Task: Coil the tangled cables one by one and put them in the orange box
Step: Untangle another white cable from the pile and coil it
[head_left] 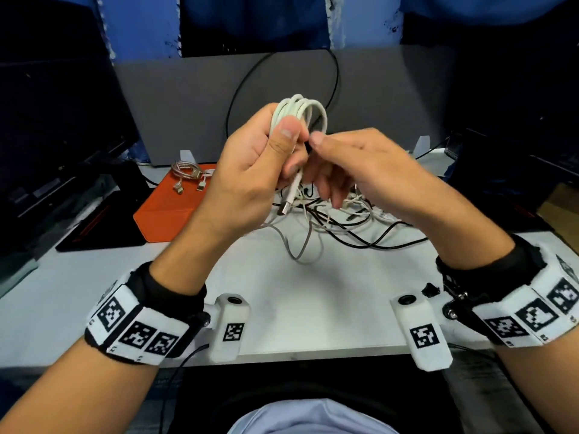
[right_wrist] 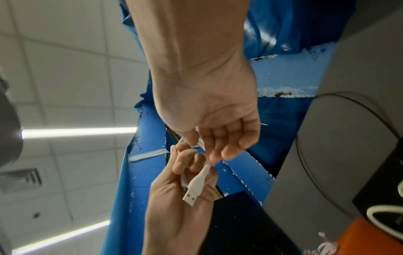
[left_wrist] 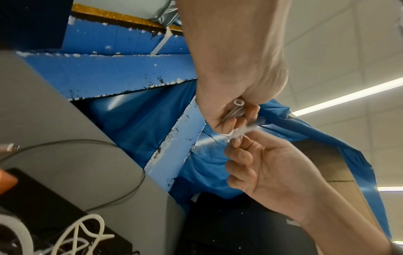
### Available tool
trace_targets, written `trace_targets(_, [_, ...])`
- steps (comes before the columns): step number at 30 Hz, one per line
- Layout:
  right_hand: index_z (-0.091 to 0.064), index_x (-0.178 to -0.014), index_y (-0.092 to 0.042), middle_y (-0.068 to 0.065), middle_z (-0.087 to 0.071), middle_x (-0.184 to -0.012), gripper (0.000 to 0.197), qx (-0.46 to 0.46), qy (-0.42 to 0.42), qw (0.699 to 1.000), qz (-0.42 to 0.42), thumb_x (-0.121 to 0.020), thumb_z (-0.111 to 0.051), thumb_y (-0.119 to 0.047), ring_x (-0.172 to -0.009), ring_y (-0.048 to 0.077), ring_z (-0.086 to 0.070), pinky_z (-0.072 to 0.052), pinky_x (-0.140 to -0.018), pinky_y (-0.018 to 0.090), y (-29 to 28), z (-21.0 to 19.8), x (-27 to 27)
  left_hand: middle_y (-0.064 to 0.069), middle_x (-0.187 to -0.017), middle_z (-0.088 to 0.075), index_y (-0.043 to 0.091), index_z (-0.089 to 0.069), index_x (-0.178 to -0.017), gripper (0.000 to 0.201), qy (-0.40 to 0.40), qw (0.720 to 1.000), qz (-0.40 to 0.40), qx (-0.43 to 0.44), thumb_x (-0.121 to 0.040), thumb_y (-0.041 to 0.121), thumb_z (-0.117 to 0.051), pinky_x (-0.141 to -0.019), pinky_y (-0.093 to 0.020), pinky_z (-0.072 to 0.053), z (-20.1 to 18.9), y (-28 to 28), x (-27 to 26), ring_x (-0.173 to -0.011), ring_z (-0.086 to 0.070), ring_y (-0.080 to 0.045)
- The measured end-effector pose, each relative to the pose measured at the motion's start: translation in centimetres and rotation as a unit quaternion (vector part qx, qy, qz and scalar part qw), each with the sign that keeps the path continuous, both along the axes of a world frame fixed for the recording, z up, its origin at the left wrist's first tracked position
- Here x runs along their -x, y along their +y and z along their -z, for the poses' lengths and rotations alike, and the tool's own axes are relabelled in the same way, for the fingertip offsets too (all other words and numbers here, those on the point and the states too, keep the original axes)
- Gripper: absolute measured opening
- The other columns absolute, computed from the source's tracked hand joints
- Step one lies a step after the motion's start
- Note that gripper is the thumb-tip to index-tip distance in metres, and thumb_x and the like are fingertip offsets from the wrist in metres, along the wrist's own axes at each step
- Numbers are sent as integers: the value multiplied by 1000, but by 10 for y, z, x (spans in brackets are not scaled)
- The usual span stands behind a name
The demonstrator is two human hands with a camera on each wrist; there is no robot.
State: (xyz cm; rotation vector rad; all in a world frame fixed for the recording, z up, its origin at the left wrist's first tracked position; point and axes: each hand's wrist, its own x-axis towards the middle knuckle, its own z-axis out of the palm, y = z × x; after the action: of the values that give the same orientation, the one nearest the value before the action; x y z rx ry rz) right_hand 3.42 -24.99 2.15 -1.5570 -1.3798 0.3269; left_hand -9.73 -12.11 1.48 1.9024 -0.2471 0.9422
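A white cable (head_left: 302,112) is wound into a coil and held up above the table. My left hand (head_left: 275,145) grips the coil, thumb pressed on its front. The cable's USB plug (head_left: 285,208) hangs below that hand and shows against the palm (right_wrist: 191,195) in the right wrist view. My right hand (head_left: 322,151) pinches a strand of the same cable (right_wrist: 203,146) beside the coil. The orange box (head_left: 169,211) lies at the left on the table, with a coiled braided cable (head_left: 186,172) in it. The tangled cables (head_left: 344,217) lie under my hands.
A grey panel (head_left: 188,104) stands behind the table with a black cable (head_left: 238,86) looping in front of it. Dark monitors flank both sides. A black pad (head_left: 94,233) lies left of the box. The white table (head_left: 297,292) reaches to its front edge near me.
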Motion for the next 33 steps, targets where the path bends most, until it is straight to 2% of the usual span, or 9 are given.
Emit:
trace_targets(5, [-56, -86, -4, -3, -57, -56, 35, -63, -87, 993, 56, -108, -52, -30, -44, 16, -52, -44, -50, 31, 1, 4, -4, 10, -61, -41, 14, -50, -93, 28, 22, 990, 104, 94, -109, 20, -28, -54, -30, -32, 0, -3, -4, -61, -28, -23])
trace_targets(9, [-50, -82, -12, -2, -47, -59, 32, -174, -103, 974, 102, -99, -67, -33, -52, 9, -40, -35, -53, 24, -3, -2, -1, 9, -60, -40, 13, -48, -92, 29, 44, 977, 151, 142, -109, 21, -26, -54, -27, -31, -4, 2, -1, -61, -37, -13])
trace_targets(12, [-50, -104, -16, 12, -46, -68, 27, -174, -152, 966, 114, -97, -72, -30, -59, 16, -38, -35, -59, 23, -10, -8, 0, 10, -58, -40, 14, -47, -91, 29, 82, 965, 188, 161, -109, 22, -27, -53, -27, -29, -1, 4, -1, -61, -39, -12])
trace_targets(15, [-58, -123, -15, 7, -57, -75, 26, -107, -209, 969, 73, -105, -56, -33, -66, 15, -51, -45, -66, 32, -11, -8, 0, 11, -57, -43, 16, -47, -90, 29, 120, 935, 259, 209, -109, 25, -27, -54, -23, -33, 0, 6, -1, -61, -42, -10])
trace_targets(18, [-68, -105, -3, -5, -57, -72, 40, -73, -185, 979, 42, -109, -45, -36, -65, 12, -51, -44, -64, 32, -12, -8, -5, 12, -57, -48, 17, -51, -89, 28, 146, 895, 330, 261, -106, 29, -33, -58, -23, -38, 1, 12, 0, -62, -45, -9])
trace_targets(21, [-60, -86, 9, 23, -43, -70, 60, -53, -180, 982, 31, -108, -43, -44, -64, 35, -39, -36, -59, 46, -14, -8, -11, 11, -58, -53, 17, -56, -89, 29, 147, 870, 370, 290, -104, 30, -35, -66, -25, -42, 2, 17, 0, -65, -51, -10])
trace_targets(25, [-70, -103, -3, 27, -62, -85, 52, -62, -149, 987, 19, -109, -40, -46, -77, 42, -59, -50, -73, 56, -8, -5, -3, 10, -61, -56, 17, -56, -91, 30, 140, 884, 345, 281, -105, 30, -33, -73, -26, -44, 0, 17, 1, -71, -56, -12])
trace_targets(28, [-67, -112, -6, -7, -63, -75, 42, -99, -96, 990, 34, -111, -38, -36, -65, 6, -54, -45, -62, 26, 0, -1, 0, 7, -68, -59, 15, -54, -94, 33, 123, 918, 270, 264, -109, 27, -28, -82, -29, -50, -1, 13, -1, -82, -62, -14])
trace_targets(33, [-60, -94, -12, -13, -59, -68, 38, -130, -33, 990, 46, -114, -34, -30, -56, 0, -48, -36, -55, 12, 2, 1, 8, -1, -78, -62, 10, -54, -94, 31, 90, 960, 165, 207, -110, 20, -30, -96, -36, -49, -3, 0, -2, -87, -60, -19])
